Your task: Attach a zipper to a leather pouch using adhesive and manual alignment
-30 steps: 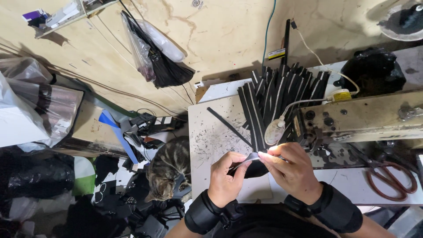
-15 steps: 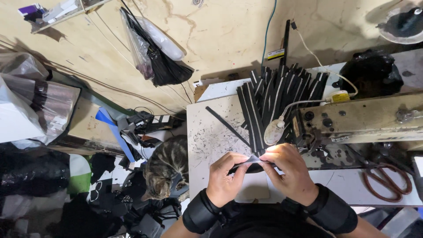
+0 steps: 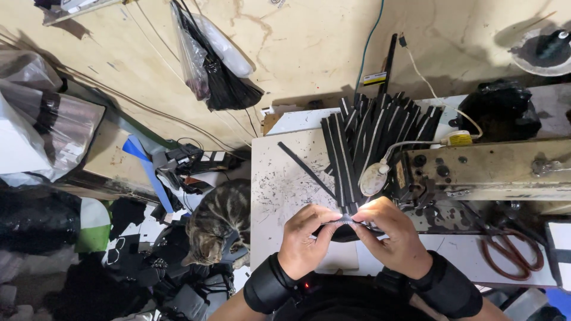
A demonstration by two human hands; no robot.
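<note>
Judged light, limp, floppy: thin black zipper strip [image 3: 344,222] with silvery teeth down the middle, sags if unsupported, teeth line stiffer than the tape edges. Not fragile, a bit slick along the teeth. Best pinched by the cloth tape on either side of the teeth, close together, to keep the short span taut.

Landmark: sewing machine [image 3: 488,169], beige, grimy, on white worktable [image 3: 279,196].

Far left of machine, off the table: tabby cat [image 3: 217,223] curled among dark scraps on the floor, head down.

Left hand [image 3: 306,241], left of and below the machine's head: thumb and fingers narrowed, pinched on the strip's left part, black wrist cuff on.

Strip itself just in front of the machine's left end, held between both hands above the table edge, dark cloth piece under it.

Right hand [image 3: 389,238], directly below the machine's left end: pinched narrow on the strip's right part, fingertips nearly meeting the left's.

Behind the hands, left of machine: fan of black zipper lengths [image 3: 372,139], one loose strip lying diagonal.

Below machine's right side: red-handled scissors [image 3: 511,252], flat on table.
</note>
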